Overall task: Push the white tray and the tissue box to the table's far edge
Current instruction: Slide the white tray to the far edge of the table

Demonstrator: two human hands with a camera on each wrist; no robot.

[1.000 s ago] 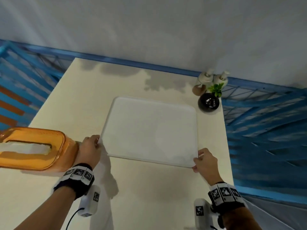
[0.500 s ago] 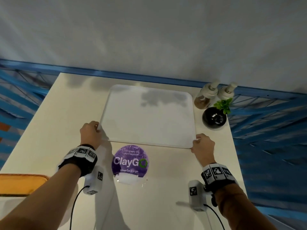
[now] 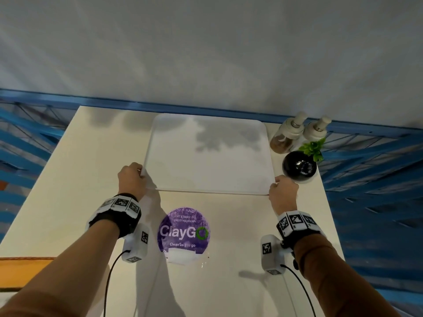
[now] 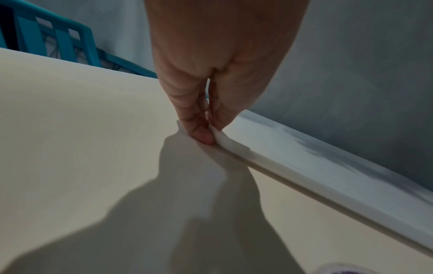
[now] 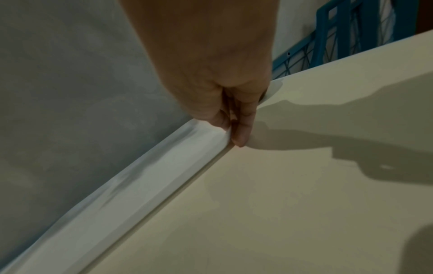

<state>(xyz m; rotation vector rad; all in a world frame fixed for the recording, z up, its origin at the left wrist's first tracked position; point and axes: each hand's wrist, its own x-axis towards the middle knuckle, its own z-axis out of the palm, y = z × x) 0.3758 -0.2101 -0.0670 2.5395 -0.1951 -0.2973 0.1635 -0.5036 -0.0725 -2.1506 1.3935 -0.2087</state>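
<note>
Both hands pinch the white tray (image 3: 206, 154) at its near corners: left hand (image 3: 131, 179) w/ fingers (image 4: 199, 129) curled on the rim, right hand (image 3: 282, 193) likewise. Tray's far side sits at the worktop (image 3: 87, 179) far edge; orange tissue box (image 3: 23, 268) at near left.

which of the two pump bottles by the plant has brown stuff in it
The left pump bottle, next to the white tray; the right bottle shows no brown.

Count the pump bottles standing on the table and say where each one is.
2. The brown-filled pump bottle stands at the table's far right corner beside the white tray; the second pump bottle stands just right of it. None seems hidden.
</note>
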